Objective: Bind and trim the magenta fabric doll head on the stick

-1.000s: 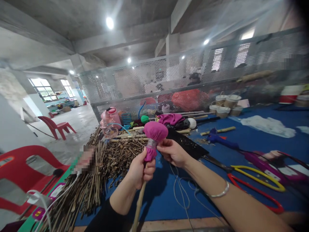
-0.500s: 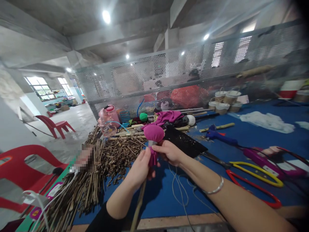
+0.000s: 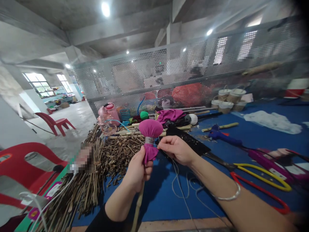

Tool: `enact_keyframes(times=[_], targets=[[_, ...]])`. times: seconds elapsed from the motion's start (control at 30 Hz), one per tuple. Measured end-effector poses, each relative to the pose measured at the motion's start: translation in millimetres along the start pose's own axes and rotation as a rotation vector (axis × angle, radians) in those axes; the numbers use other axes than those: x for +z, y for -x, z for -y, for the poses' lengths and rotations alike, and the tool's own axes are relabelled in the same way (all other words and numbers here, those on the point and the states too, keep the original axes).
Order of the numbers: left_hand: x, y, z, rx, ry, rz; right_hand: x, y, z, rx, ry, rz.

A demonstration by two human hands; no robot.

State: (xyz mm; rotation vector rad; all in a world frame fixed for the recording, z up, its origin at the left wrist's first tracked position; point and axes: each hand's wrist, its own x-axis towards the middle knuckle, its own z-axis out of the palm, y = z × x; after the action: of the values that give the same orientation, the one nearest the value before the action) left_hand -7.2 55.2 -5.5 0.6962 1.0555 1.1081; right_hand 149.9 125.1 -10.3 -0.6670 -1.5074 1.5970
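A magenta cloth-covered ball tops a thin wooden stick, held upright in front of me. Grey thread binds the neck under the ball, and the cloth's loose end flares out below. My left hand is closed around the stick and the hanging cloth. To the right of the neck, my right hand pinches the thread between thumb and finger. From the right hand, loose thread trails down in loops over the blue tabletop.
Dried plant stems lie in a heap on the left. Large scissors with red and yellow handles lie at right, near a blue glue gun and a purple power strip. A pink jug stands behind, before a perforated metal screen.
My right hand has drawn away from the neck to the right, pulling the thread out. The left hand has slid lower, exposing more of the bound neck and the flared cloth.
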Motion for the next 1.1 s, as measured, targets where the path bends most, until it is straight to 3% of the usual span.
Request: enact_keyframes(times=[0.13,0.33,0.43,0.5,0.53,0.63,0.7,0.87,0.97,1.1], targets=[[-4.5,0.7,-6.2,-0.156,0.092,0.132,3.5,-1.2,-4.0,0.025,-0.05,0.032],[-18.5,-3.8,-6.0,-0.339,0.206,0.614,8.4,0.5,-4.9,0.039,-0.168,0.045],[-21.8,-8.1,-4.7,-0.432,0.209,0.713,11.7,1.5,-6.9,0.073,-0.216,0.027],[-20.5,-10.4,-4.2,-0.463,0.133,0.652,12.9,1.3,-8.0,0.108,-0.227,0.061],[-18.7,-11.0,-4.1,-0.431,0.085,0.565,13.3,0.9,-8.4,0.122,-0.227,0.071],[-11.0,-8.8,-3.0,-0.147,-0.011,0.266,14.7,-1.1,-8.6,0.119,-0.191,0.053],[-5.8,-4.8,-1.2,0.044,-0.037,0.173,16.5,-2.5,-8.2,0.102,-0.144,0.044],[2.1,2.3,3.6,0.172,-0.122,-0.019,15.9,-2.8,-3.0,0.039,0.025,0.028],[3.1,1.2,3.8,0.195,-0.134,-0.049,8.1,0.3,3.5,0.064,0.11,0.025],[2.8,-0.3,4.5,0.201,-0.149,-0.016,-0.6,5.4,9.1,0.116,0.04,0.167]])
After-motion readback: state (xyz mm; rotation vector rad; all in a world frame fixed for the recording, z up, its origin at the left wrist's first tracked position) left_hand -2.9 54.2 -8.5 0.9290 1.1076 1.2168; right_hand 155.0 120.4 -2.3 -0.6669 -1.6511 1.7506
